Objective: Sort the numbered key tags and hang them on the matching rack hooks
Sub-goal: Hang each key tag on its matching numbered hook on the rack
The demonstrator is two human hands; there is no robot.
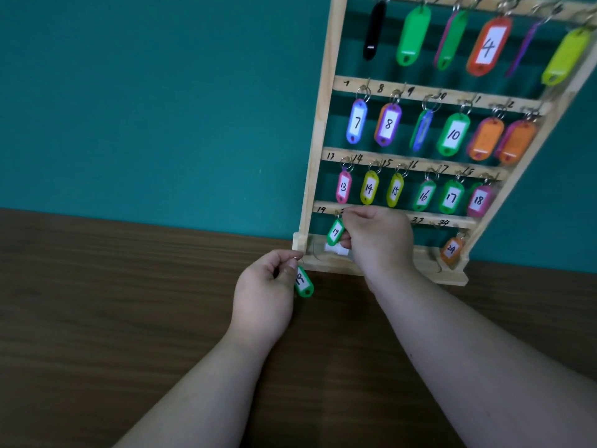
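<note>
a: where is the left hand [263, 294]?

b: low over the wooden tabletop [97, 302], just in front of the bottom left corner of the wooden key rack [318, 130]. its fingers [284, 265] are pinched narrow on the metal ring of a green key tag [303, 282] whose white label seems to read 19. the tag dangles beside the hand, off the tabletop.

a: and the right hand [378, 236]?

b: up at the lowest hook row, reaching in from the right. its fingers are curled tight around something at the hooks next to 19, but the hand covers it, so i cannot tell what they hold. a second green tag marked 19 [336, 232] hangs tilted just left of that hand, touching the fingers, under the handwritten 19 on the rail.

a: what else is on that row?

b: an orange tag 24 [451, 250] at the far right, below the written 24. the hand hides the hooks in between.

a: the rows above?

b: tags 13 [343, 187], 14 [369, 188], 15 [395, 190], 16 [424, 196], 17 [451, 197] and 18 [478, 200] hang in order. above them 7 [357, 122], 8 [388, 124], an edge-on blue and green one i cannot read, 10 [453, 134], then 2 orange tags with no number showing. in the top row only an orange 4 [488, 46] is legible.

a: how does the rack stand?

b: upright on the tabletop against a teal wall [161, 108].
</note>
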